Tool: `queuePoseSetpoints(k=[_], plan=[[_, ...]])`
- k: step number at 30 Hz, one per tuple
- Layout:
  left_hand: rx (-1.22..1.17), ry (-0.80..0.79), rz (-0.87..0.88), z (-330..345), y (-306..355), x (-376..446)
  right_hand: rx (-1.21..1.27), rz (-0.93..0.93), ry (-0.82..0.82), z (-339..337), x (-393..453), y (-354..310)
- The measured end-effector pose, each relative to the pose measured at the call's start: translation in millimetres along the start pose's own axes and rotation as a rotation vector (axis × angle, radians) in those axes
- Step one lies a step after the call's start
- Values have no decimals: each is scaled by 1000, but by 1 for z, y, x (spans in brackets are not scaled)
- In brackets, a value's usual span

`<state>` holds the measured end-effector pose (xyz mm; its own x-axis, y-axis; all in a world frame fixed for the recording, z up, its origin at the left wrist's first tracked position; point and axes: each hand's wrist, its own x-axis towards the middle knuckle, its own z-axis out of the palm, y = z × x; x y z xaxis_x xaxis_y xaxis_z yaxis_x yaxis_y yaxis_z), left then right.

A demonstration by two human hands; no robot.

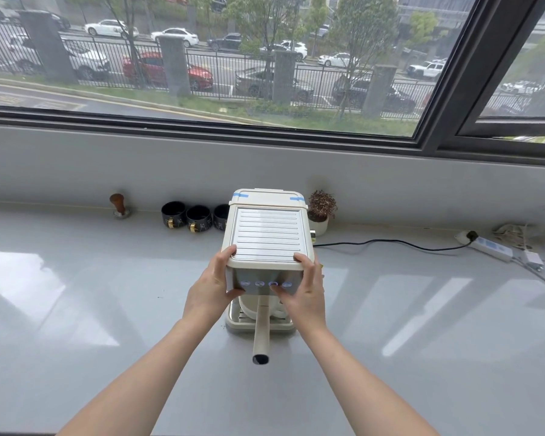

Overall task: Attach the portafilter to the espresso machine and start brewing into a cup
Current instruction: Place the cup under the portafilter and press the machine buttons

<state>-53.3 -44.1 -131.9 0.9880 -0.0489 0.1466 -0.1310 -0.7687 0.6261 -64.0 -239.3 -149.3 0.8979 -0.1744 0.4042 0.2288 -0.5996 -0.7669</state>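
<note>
cream boxy espresso machine point(266, 237) with ribbed metal top plate, standing on pale grey glossy bench point(76, 294) below the window. cream-handled portafilter point(261, 332) already seated under the machine front, handle pointing straight out toward the viewer; judged locked in place. white cup point(249, 308) partly visible beneath the machine front, on the cream drip tray point(233, 325), mostly hidden behind the handle.

left hand point(211, 287) wrapped on the machine's left front corner, grip closed around the casing with thumb at the panel's left edge; judged to steady the body against a push. right hand point(306, 287) clasping the right front corner, thumb laid on the lit button row point(266, 283), at the third button from left; whether pressed cannot be told.

left of the machine: three black mugs point(195, 217) against the wall, wooden-handled tamper point(119, 205) beyond them. right of the machine: small potted plant point(320, 212), black cord point(390, 243) running to white power strip point(488, 247).

judged stage: attachment done, brew start in hand.
</note>
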Motion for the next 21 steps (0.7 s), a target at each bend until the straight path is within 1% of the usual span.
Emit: queuePoseSetpoints(k=[9, 15, 18, 19, 20, 21], plan=[[-22, -8, -17, -4, 3, -2, -137, -65, -47, -8, 6, 11], [-20, -18, -19, -6, 5, -3, -125, -76, -87, -17, 7, 7], [-8, -26, -19, -7, 5, -2, -186, -131, -65, -35, 4, 10], [-4, -21, -12, -8, 5, -3, -187, -136, -43, -45, 4, 1], [-2, -20, -7, -8, 4, -3, -191, -167, 14, -53, 7, -4], [2, -19, 1, -9, 5, -4, -175, -193, 90, -66, 13, -23]])
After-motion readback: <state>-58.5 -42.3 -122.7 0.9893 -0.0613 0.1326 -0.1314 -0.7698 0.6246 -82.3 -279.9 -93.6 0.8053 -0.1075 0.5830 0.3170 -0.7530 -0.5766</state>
